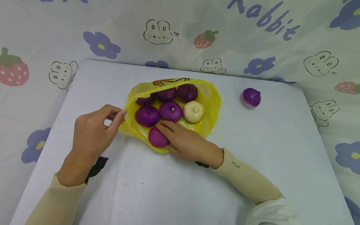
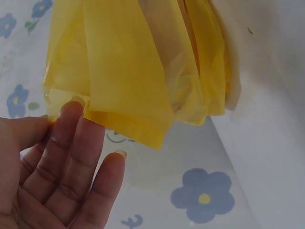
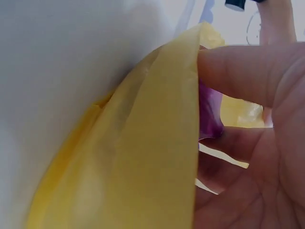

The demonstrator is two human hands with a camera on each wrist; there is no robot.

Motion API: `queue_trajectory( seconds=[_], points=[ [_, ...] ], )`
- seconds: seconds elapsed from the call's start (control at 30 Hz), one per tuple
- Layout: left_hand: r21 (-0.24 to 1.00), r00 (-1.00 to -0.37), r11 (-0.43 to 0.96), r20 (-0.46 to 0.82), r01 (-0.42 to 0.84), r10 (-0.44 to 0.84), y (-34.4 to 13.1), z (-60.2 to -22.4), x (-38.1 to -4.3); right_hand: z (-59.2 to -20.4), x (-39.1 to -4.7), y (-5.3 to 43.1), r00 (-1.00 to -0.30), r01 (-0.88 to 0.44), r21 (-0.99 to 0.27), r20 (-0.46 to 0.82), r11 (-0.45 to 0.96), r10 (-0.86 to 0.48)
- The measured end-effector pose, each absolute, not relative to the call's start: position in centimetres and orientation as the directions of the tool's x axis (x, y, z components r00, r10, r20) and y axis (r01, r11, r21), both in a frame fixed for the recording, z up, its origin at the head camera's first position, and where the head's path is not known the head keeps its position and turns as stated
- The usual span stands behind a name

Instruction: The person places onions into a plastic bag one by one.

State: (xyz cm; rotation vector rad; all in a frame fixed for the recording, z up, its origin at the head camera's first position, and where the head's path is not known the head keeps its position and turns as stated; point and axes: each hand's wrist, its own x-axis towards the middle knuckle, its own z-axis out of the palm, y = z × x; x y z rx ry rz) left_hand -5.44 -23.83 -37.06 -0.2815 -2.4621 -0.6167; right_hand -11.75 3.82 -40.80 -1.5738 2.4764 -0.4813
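Observation:
A yellow plastic bag (image 1: 215, 103) lies with its mouth spread, several purple onions (image 1: 170, 111) and one white onion (image 1: 193, 111) inside. My left hand (image 1: 94, 129) pinches the bag's left edge between thumb and index finger. In the left wrist view the thumb and fingertips meet the yellow film, and the little finger stands apart from it. My right hand (image 1: 187, 142) reaches in at the front and grips a purple onion (image 1: 158, 137) near the bag's lower rim. In the right wrist view the bag's film (image 3: 147, 143) hides part of that onion (image 3: 209, 112).
Another purple onion (image 1: 251, 97) lies alone on the white table (image 1: 267, 150), right of the bag. A patterned cloth (image 1: 180, 37) with rabbits, flowers and strawberries stands behind the table. Dark straps (image 1: 97, 167) show at the wrists.

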Motion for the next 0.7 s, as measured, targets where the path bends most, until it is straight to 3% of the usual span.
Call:
queue_trajectory(
  seconds=[0.2,0.7],
  points=[
    [0.373,-0.801,0.865,0.596,0.335,0.054,-23.88,-37.05,-5.45,-40.86,-11.76,3.52,-0.459,-0.855,-0.320,0.104,0.407,-0.882],
    [0.373,-0.810,0.869,0.584,0.326,0.053,-23.99,-36.78,-5.37,-40.58,-11.90,4.04,-0.500,-0.841,-0.304,0.123,0.447,-0.857]
  ],
)
